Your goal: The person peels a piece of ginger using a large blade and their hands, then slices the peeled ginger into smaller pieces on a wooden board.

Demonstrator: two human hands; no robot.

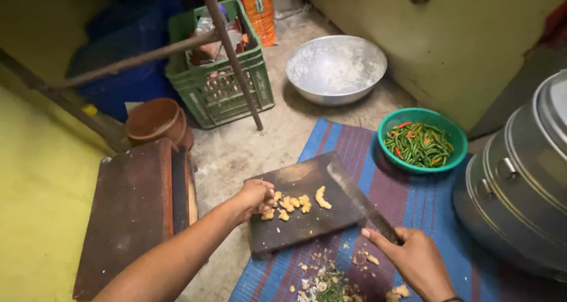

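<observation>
Concrete floor [236, 151] carries a blue and maroon striped mat [413, 201]. On the mat lies a dark cutting board [295, 225], bearing several pale yellow ginger pieces [292, 204]. The left hand [255, 197] rests on the board, fingers curled closed over the nearest pieces. The right hand [416, 260] is closed around the handle of a large knife [354, 196], whose blade lies flat across the board's right part, beside one larger ginger piece [322, 197]. Peel scraps [331, 281] lie on the mat below the board. A green basket [452, 139] of green chillies [419, 144] stands right of the board. Behind are a metal bowl [335, 69], a green crate [218, 89] and a clay pot [155, 120].
</observation>
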